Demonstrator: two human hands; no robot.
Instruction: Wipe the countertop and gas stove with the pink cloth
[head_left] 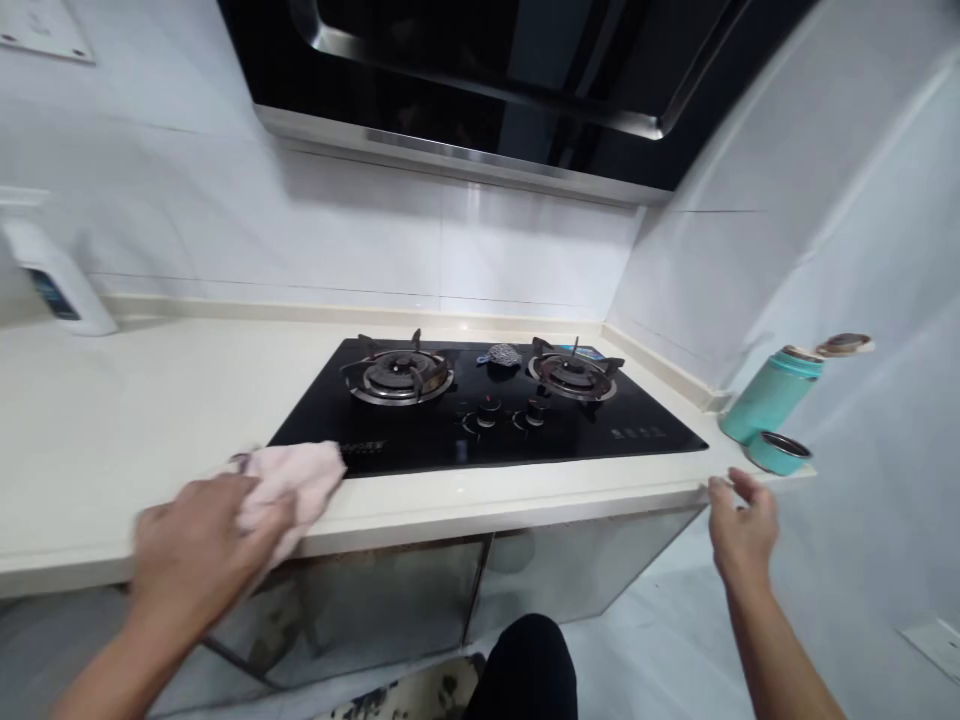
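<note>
pale stone counter (112, 430) runs under white tiles, a white spray bottle (56, 285) standing far left. left hand (199, 555) presses a pink cloth (289, 490) onto the counter's front edge, fingers bunched over its near end, the rest spilling out toward the corner of the black gas hob (487, 415). between the two burners sits a steel scrubber (501, 354). right hand (742, 525) hangs free off the counter end, fingers loosely spread, holding nothing, just below a teal flask (769, 392) and its cup (778, 452)
</note>
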